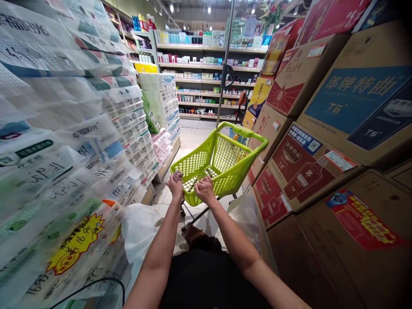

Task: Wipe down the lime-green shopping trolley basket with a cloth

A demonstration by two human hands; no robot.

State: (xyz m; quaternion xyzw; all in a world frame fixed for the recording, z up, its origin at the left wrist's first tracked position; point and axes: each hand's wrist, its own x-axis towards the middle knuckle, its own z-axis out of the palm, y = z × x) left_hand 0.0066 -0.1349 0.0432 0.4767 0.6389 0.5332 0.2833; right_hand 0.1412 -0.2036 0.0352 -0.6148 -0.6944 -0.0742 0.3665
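A lime-green shopping cart (233, 182) with a plastic lattice basket stands just ahead of me, its handle bar turned away to the far right. My left hand (175, 186) is closed at the basket's near left rim. A small crumpled greyish thing that looks like a cloth (177, 175) shows at its fingers. Fingers curled, my right hand (205, 189) grips the near rim a little to the right. No goods are visible inside the basket. Part of the cart's wheels and frame shows below it.
Stacked tissue packs (93, 128) rise on the left, some with a yellow price sign (77, 244). Cardboard cartons (360, 94) form a wall on the right. Whitish plastic (141, 225) lies near my left forearm. Beyond a pole (225, 56), shelves (206, 66) hold small boxes. Pale floor tiles (196, 135) run between.
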